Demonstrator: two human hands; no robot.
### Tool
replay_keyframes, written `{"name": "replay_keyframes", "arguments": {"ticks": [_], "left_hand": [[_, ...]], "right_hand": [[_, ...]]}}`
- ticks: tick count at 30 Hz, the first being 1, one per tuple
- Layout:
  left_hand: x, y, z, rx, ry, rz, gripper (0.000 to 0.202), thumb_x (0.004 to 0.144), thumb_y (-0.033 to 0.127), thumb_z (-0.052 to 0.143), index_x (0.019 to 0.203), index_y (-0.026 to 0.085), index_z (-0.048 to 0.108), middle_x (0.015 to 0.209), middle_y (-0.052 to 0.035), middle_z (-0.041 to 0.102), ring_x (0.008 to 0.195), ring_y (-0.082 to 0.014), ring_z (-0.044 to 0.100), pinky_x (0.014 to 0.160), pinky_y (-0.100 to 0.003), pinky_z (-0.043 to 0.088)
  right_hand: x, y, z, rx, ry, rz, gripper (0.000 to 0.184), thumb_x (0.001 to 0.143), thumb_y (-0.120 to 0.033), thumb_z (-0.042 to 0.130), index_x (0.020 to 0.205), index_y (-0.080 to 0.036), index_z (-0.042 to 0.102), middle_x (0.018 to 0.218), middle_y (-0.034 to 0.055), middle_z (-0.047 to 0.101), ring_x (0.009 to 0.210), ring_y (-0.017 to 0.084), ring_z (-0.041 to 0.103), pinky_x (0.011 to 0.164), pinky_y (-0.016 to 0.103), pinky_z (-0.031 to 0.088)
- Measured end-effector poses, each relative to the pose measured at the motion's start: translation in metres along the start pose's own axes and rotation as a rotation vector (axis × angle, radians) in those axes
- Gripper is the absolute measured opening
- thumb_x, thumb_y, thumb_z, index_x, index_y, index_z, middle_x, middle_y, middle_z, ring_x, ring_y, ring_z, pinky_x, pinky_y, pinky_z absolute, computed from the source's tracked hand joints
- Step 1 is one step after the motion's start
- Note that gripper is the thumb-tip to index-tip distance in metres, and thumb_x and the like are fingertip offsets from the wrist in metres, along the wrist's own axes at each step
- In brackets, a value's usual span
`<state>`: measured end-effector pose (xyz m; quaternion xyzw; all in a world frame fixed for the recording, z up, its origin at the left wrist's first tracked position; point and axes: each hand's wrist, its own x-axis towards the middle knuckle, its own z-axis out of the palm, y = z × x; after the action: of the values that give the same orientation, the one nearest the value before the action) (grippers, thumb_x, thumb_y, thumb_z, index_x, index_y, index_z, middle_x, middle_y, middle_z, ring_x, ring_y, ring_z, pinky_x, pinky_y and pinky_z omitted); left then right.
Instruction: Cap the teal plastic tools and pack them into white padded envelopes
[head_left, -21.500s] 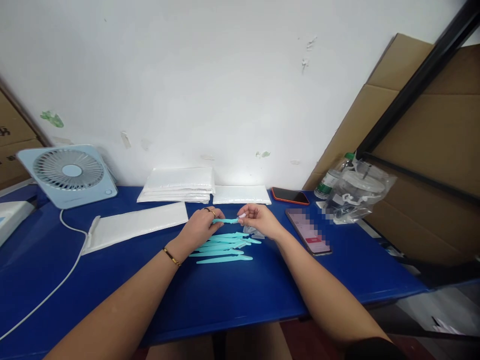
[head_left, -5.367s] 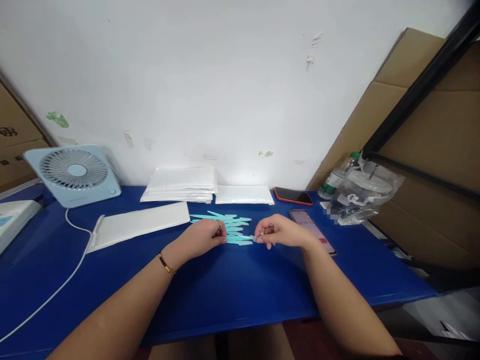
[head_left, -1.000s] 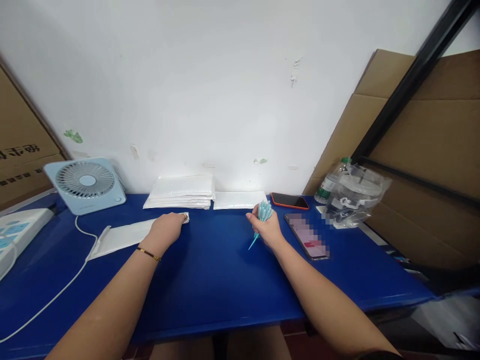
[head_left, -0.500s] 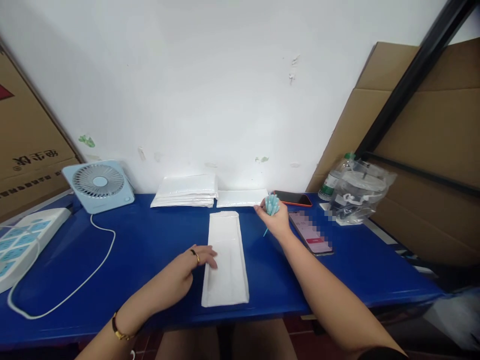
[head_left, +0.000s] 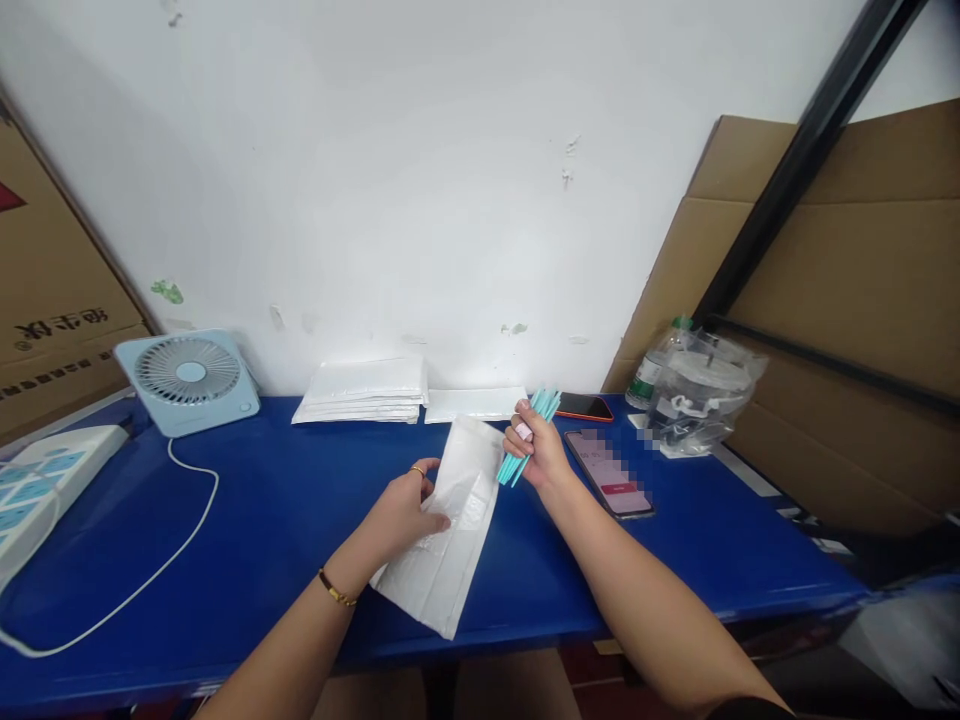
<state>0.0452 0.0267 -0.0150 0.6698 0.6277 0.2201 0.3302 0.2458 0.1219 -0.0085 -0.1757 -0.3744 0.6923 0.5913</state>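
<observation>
My right hand [head_left: 534,452] is closed round a bunch of several teal plastic sticks [head_left: 526,443], held slanted above the blue table [head_left: 285,520]. Their lower tips point down at the far end of a long white padded envelope [head_left: 450,540]. My left hand [head_left: 403,512] grips that envelope near its middle and lifts its far end off the table. A gold ring and a gold bracelet show on my left hand and wrist.
A stack of white envelopes [head_left: 364,390] and one flat envelope [head_left: 475,402] lie by the wall. Two phones [head_left: 609,472] [head_left: 585,406] lie right of my right hand. Further right stand a bottle and a plastic bag [head_left: 694,390]. A small fan [head_left: 187,378] and power strip [head_left: 37,480] are left.
My left hand dragged the envelope from the left to the table's middle, turned it and lifted its far end. My right hand gathered the sticks and brought the bunch to the envelope's end.
</observation>
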Motion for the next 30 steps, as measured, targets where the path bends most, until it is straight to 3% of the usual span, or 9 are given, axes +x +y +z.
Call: {"name": "replay_keyframes", "arguments": {"ticks": [3, 5, 9, 12, 14, 18, 22, 26, 30], "left_hand": [[-0.007, 0.002, -0.004, -0.243, -0.171, 0.130, 0.048, 0.067, 0.027, 0.065, 0.113, 0.016, 0.054, 0.097, -0.0050, 0.066, 0.088, -0.0222, 0.061, 0.074, -0.030, 0.046], [-0.012, 0.002, -0.009, -0.337, -0.294, 0.161, 0.042, 0.069, 0.023, 0.064, 0.110, 0.017, 0.057, 0.105, -0.0042, 0.065, 0.095, -0.0220, 0.060, 0.081, -0.031, 0.047], [-0.016, -0.004, -0.018, -0.464, -0.536, 0.145, 0.063, 0.065, 0.017, 0.069, 0.124, 0.022, 0.049, 0.115, -0.0041, 0.062, 0.102, -0.0225, 0.057, 0.087, -0.033, 0.046], [-0.013, -0.010, -0.019, -0.609, -0.641, 0.151, 0.071, 0.064, 0.016, 0.072, 0.128, 0.022, 0.044, 0.115, -0.0066, 0.061, 0.101, -0.0224, 0.058, 0.086, -0.034, 0.047], [-0.010, -0.012, -0.016, -0.691, -0.676, 0.160, 0.073, 0.063, 0.015, 0.074, 0.129, 0.021, 0.044, 0.114, -0.0074, 0.062, 0.100, -0.0221, 0.058, 0.084, -0.034, 0.047], [-0.003, -0.011, -0.013, -0.785, -0.712, 0.180, 0.071, 0.061, 0.013, 0.076, 0.125, 0.022, 0.048, 0.111, -0.0058, 0.064, 0.098, -0.0209, 0.059, 0.086, -0.033, 0.046], [0.006, -0.012, -0.016, -0.775, -0.734, 0.192, 0.063, 0.059, 0.011, 0.076, 0.118, 0.020, 0.055, 0.106, -0.0042, 0.066, 0.097, -0.0213, 0.060, 0.087, -0.033, 0.046], [0.014, -0.014, -0.017, -0.733, -0.758, 0.163, 0.059, 0.058, 0.013, 0.076, 0.114, 0.020, 0.058, 0.108, -0.0044, 0.067, 0.098, -0.0225, 0.061, 0.088, -0.035, 0.046], [0.019, -0.008, -0.014, -0.681, -0.721, 0.140, 0.047, 0.067, 0.025, 0.073, 0.112, 0.019, 0.061, 0.109, -0.0061, 0.067, 0.099, -0.0219, 0.060, 0.091, -0.035, 0.045]], "right_hand": [[0.002, -0.004, 0.001, 0.114, -0.018, 0.002, 0.033, 0.076, -0.031, 0.067, 0.060, -0.018, 0.042, 0.042, -0.0105, 0.037, 0.030, 0.001, 0.023, 0.030, 0.015, 0.024], [0.004, -0.010, -0.001, 0.161, -0.021, -0.023, 0.032, 0.077, -0.028, 0.066, 0.059, -0.018, 0.042, 0.043, -0.0101, 0.039, 0.030, 0.001, 0.026, 0.031, 0.015, 0.026], [0.005, -0.025, -0.005, 0.198, -0.068, -0.036, 0.027, 0.079, -0.026, 0.065, 0.061, -0.018, 0.045, 0.044, -0.0091, 0.044, 0.032, 0.003, 0.033, 0.033, 0.016, 0.031], [0.002, -0.030, -0.005, 0.226, -0.121, -0.006, 0.024, 0.080, -0.027, 0.064, 0.063, -0.020, 0.048, 0.044, -0.0096, 0.047, 0.037, 0.005, 0.044, 0.050, 0.020, 0.048], [-0.001, -0.028, -0.003, 0.265, -0.132, 0.018, 0.022, 0.079, -0.029, 0.064, 0.065, -0.021, 0.049, 0.046, -0.0102, 0.050, 0.045, 0.007, 0.053, 0.073, 0.028, 0.053], [-0.006, -0.021, 0.002, 0.289, -0.175, 0.037, 0.023, 0.075, -0.035, 0.068, 0.066, -0.022, 0.051, 0.053, -0.0082, 0.060, 0.072, 0.014, 0.067, 0.099, 0.040, 0.042], [-0.009, -0.023, 0.003, 0.368, -0.194, 0.041, 0.022, 0.074, -0.037, 0.069, 0.068, -0.023, 0.053, 0.060, -0.0081, 0.065, 0.090, 0.017, 0.067, 0.106, 0.045, 0.033], [-0.010, -0.031, 0.003, 0.457, -0.166, 0.004, 0.017, 0.076, -0.035, 0.067, 0.073, -0.025, 0.053, 0.063, -0.0107, 0.065, 0.090, 0.015, 0.067, 0.108, 0.046, 0.031], [-0.011, -0.031, 0.006, 0.367, -0.215, 0.005, 0.023, 0.075, -0.036, 0.069, 0.069, -0.024, 0.051, 0.064, -0.0095, 0.066, 0.088, 0.016, 0.067, 0.109, 0.045, 0.029]]}}
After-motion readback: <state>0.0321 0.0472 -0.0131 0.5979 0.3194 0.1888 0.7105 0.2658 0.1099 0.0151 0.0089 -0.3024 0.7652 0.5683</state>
